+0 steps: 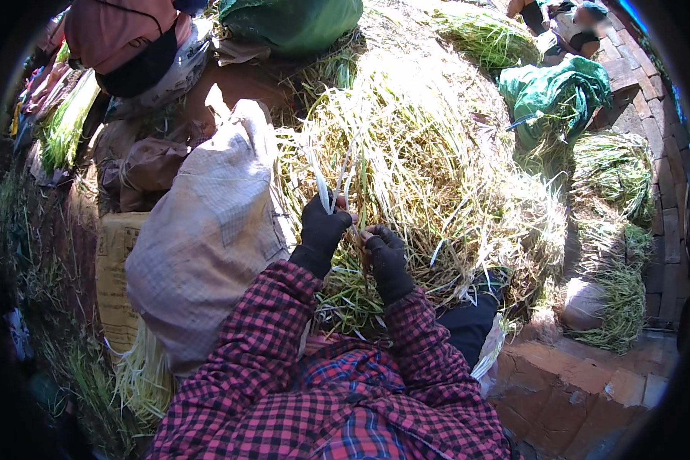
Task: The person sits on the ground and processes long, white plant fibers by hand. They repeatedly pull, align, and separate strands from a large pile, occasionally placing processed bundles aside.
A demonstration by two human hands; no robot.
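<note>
- Head view: the person's left hand (323,231), in a dark glove with bare fingertips, was closed around a few pale stalks (320,181), which stuck up and away toward the far side.
- The right hand (389,262), gloved alike, sat just to the right and a little nearer, its thumb and fingertips drawn together; whether they pinched a strand could not be told.
- The two hands were close beside each other, with a narrow gap between them, and the pale stalks rose at the near left edge of a large heap of straw-like stalks (437,176).
- To the left of the hands stood a bulging pale sack (207,230), and left of it a yellowish-brown box (119,280).
- Near left, below the box, hung a bundle of whitish stalks (147,376).
- On the far side lay a large green bag (287,27); far right, a lighter green bag (552,90).
- Right of the heap, green bundles (613,172) lay beside brick paving (671,222).
</note>
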